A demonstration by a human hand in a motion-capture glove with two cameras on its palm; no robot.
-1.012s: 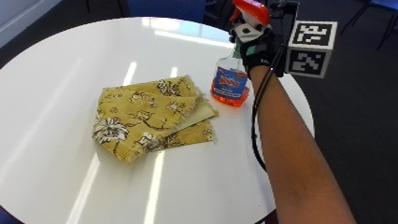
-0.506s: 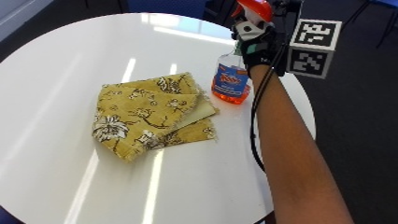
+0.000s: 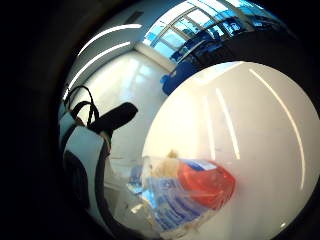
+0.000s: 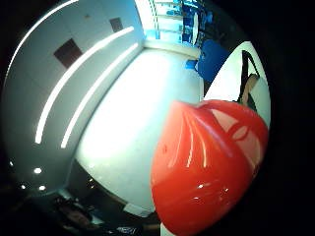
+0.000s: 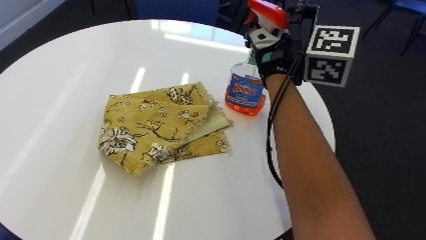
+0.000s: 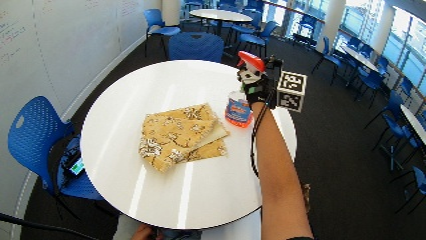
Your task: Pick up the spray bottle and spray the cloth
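Note:
A clear spray bottle (image 5: 245,92) with orange liquid, a blue label and a red trigger head (image 5: 266,10) stands upright near the far right edge of the round white table (image 5: 80,65). My gloved right hand (image 5: 276,50) grips its neck just under the trigger head. I cannot tell whether its base touches the table. A folded yellow floral cloth (image 5: 163,127) lies flat just left of the bottle, its corner close to the base. The little finger side palm view shows the bottle's body (image 3: 195,192) close up. The red head (image 4: 206,167) fills much of the thumb side view.
The table's right edge (image 5: 326,115) runs close behind the bottle and under my forearm. Bare white tabletop stretches left of and in front of the cloth. Blue chairs stand at the far side (image 6: 195,47) and at the left (image 6: 40,145) of the table.

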